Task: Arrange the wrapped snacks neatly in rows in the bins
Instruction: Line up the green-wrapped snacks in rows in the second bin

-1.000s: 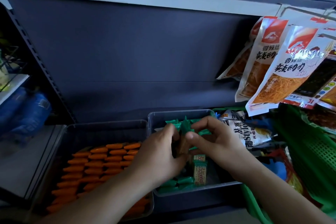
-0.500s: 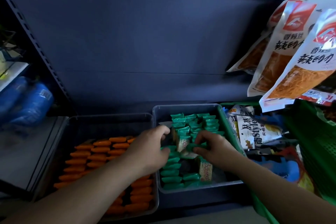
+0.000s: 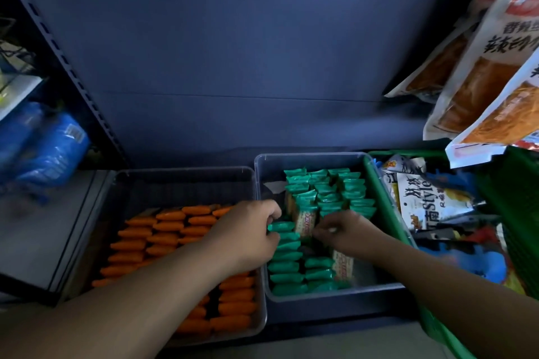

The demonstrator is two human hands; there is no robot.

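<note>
Since a second ago both hands have dropped from a raised bundle into the right bin at 5 o'clock. The left hand and right hand, nearly together, pinch green snacks mid-row, so I judge the rows half settled. Orange snacks line the left bin at 7 o'clock.

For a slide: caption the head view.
Left hand and right hand grip green snacks in the right bin, beside orange snacks in the left bin.

hanging bags: cropped at right edge | blue packs: blurred
</note>
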